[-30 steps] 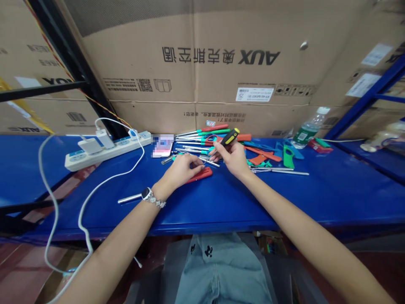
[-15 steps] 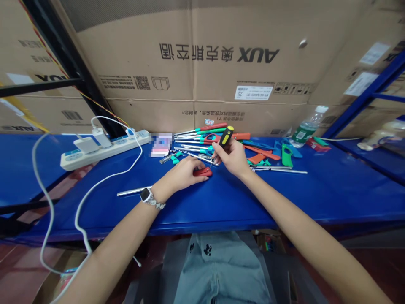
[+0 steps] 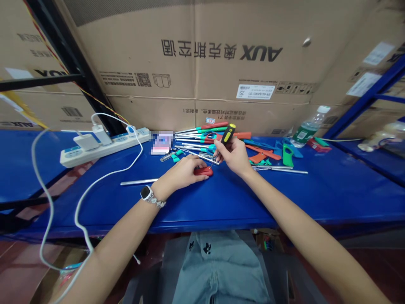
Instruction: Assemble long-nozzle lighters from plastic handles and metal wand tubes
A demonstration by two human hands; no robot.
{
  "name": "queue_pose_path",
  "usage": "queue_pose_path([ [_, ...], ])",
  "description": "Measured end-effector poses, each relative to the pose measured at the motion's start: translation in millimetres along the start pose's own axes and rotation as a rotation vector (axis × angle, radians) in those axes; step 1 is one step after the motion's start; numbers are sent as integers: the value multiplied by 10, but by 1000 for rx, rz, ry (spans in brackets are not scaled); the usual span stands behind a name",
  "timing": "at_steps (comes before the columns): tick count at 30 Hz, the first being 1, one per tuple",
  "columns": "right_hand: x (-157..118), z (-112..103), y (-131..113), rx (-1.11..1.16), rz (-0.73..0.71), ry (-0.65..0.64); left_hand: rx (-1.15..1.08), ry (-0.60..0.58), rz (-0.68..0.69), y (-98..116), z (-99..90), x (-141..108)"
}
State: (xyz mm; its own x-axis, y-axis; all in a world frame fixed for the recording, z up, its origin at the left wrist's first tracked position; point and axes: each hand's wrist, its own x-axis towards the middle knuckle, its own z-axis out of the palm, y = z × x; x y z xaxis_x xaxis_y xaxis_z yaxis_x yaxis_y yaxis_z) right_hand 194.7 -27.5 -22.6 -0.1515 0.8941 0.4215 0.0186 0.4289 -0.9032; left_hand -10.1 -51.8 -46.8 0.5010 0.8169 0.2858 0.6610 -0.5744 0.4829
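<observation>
My left hand (image 3: pixel 186 171) is closed around the red handle of a long-reach lighter (image 3: pixel 204 171), holding it down on the blue tabletop. A thin metal tube (image 3: pixel 136 183) shows left of that hand; the hand and wrist hide whether it joins the red handle. In my right hand (image 3: pixel 234 156) is a screwdriver with a black and yellow grip (image 3: pixel 228 133), tilted, its shaft pointing down. The shaft's tip is at the near right end of the red handle; I cannot tell whether it sits in a screw. Behind my hands lies a pile of long-reach lighters (image 3: pixel 202 137).
Orange, blue and green plastic pieces (image 3: pixel 287 155) lie to the right, with a plastic bottle (image 3: pixel 308 128) and a red box (image 3: pixel 319 144) behind. At the left are a white power strip (image 3: pixel 104 150) and its cable. A large cardboard box (image 3: pixel 215 76) stands along the back.
The metal tube at the left lies a little more level and farther right. My hands keep nearly the same pose on the lighter and screwdriver.
</observation>
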Motion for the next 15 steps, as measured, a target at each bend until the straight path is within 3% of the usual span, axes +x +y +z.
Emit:
queue_pose_path([
  [15,0,22,43,25,-24,-49,59,-42,6,2,5,8],
])
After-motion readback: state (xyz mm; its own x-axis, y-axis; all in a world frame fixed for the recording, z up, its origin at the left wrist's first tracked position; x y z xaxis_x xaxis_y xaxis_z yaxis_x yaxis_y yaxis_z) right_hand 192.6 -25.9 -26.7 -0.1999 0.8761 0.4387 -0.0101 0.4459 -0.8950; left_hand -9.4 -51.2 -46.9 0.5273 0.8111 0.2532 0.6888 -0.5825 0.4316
